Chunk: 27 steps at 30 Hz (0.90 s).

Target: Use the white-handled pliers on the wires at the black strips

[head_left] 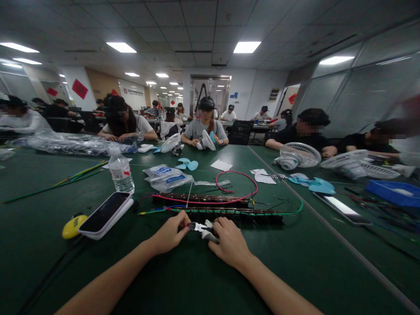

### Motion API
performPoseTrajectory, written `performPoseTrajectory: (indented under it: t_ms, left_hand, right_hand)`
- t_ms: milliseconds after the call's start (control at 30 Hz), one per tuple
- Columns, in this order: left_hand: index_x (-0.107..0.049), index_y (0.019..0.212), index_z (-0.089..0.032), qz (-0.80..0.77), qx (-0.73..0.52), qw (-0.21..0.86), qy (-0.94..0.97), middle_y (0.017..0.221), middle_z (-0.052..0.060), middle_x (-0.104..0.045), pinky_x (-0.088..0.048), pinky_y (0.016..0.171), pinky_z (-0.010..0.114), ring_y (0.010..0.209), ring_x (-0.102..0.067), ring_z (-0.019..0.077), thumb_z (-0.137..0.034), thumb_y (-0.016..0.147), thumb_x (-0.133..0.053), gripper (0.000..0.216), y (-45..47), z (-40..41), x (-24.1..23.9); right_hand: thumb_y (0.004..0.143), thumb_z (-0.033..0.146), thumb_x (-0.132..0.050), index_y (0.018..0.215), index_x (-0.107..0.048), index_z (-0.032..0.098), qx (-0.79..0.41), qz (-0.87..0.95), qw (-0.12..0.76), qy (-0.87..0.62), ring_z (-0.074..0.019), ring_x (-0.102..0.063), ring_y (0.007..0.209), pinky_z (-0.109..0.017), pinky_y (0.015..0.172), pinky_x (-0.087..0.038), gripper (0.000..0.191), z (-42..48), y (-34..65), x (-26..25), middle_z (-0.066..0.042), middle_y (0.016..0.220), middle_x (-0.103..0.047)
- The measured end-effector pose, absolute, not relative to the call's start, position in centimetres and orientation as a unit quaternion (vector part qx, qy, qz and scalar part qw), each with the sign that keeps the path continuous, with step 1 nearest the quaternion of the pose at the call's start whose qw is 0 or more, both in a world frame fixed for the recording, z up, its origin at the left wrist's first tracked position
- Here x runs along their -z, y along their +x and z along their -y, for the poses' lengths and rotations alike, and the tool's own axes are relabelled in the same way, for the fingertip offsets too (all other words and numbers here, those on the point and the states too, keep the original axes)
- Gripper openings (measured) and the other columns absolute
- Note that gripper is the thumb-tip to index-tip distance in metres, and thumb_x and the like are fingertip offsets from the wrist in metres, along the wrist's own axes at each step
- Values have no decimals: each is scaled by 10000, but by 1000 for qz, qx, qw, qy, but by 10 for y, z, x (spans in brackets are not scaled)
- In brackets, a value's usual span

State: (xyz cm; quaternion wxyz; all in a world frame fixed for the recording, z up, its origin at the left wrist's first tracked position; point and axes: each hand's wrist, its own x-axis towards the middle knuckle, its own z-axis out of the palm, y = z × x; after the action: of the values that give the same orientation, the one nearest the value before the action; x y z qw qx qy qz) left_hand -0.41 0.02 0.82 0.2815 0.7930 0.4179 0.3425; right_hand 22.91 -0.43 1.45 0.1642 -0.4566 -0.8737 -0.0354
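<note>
My right hand (229, 242) is closed around the grey-and-white handles of a pair of pliers (198, 226), whose metal jaws point left. My left hand (171, 231) is pinched right at the jaw tips; whatever sits between its fingers is too small to make out. Just beyond both hands lie dark bundles of wires (229, 214) on the green table. A green wire (292, 211) runs along them and bends at its right end. A red wire (257, 186) makes a loop above the bundles, and a short blue wire (177, 206) lies near their left end.
Left of my hands are a phone (104, 214), a yellow tape measure (74, 226) and a water bottle (120, 171). Farther back lie plastic bags (168, 178) and a blue fan blade (187, 164). Across the table, people handle white fans (300, 154). A blue tray (393, 192) stands right.
</note>
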Motion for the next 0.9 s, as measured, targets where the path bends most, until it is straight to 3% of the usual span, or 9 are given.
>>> performPoseTrajectory:
  t_ms: [900]
  left_hand:
    - [-486,882,-187,-418,-332,261,805,848,16,-595,-429,717,292,768,-564,166,-88,820,-492,116,-5,2,-12]
  right_hand:
    - [734,291,-623,842,-574,180,40,876,142,-460,-192,-491,846,-300,724,-351,162,3,229,-14,-56,942,-574]
